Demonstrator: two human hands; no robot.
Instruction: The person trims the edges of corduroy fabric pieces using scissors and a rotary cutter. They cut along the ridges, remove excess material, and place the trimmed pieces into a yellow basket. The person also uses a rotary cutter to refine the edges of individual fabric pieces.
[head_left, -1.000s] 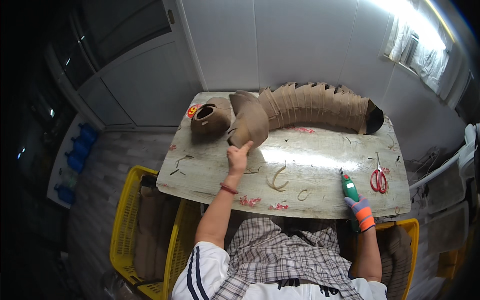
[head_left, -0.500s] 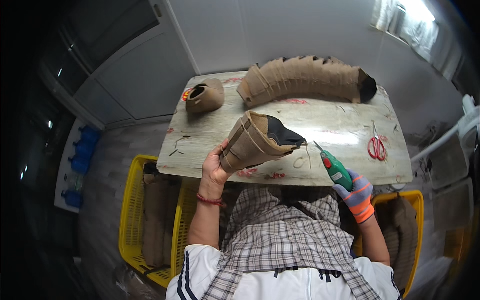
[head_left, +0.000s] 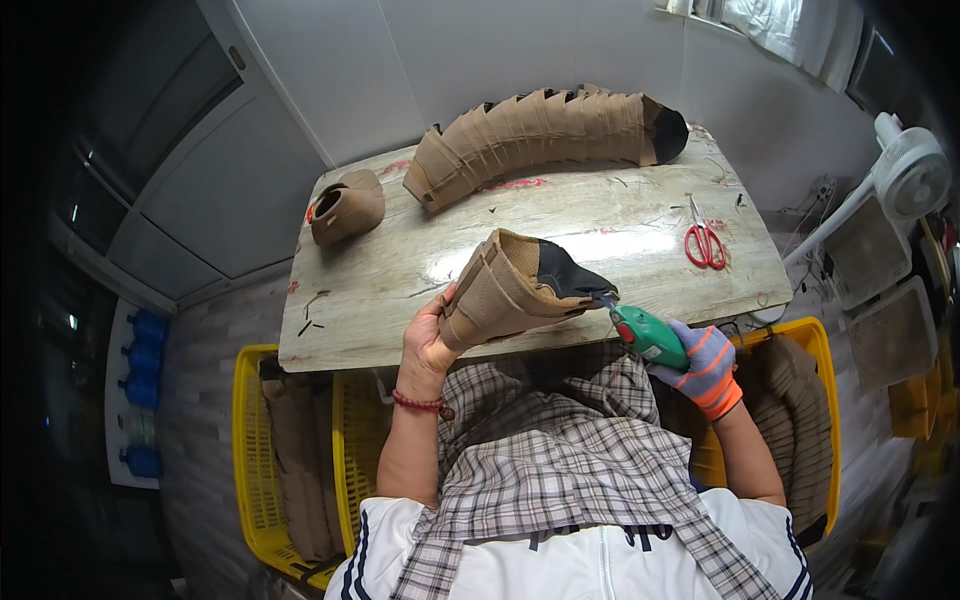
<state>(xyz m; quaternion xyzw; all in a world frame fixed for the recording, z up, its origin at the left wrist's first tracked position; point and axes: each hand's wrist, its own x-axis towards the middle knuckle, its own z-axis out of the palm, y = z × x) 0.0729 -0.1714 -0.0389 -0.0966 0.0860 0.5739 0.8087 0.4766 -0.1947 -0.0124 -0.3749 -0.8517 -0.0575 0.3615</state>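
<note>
Holding a brown shoe upper [head_left: 490, 305] against a green power tool [head_left: 652, 338]

The upper sits in the bare left grip [head_left: 430, 335], closed on its left end, above the near edge of the desk [head_left: 390, 290]. Its black-lined end is at the tool's tip. The gloved right grip [head_left: 703, 365] wraps the tool's body. Both forearms reach up from below. Nested brown uppers [head_left: 540, 140] and red-handled scissors [head_left: 706, 246] lie on the desk; a white fan [head_left: 912, 175] stands right.

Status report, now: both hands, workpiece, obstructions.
Left hand gripping tan piece. Gloved right hand holding green power tool, tip at piece's pointed end. Red-handled scissors lying clear.
</note>
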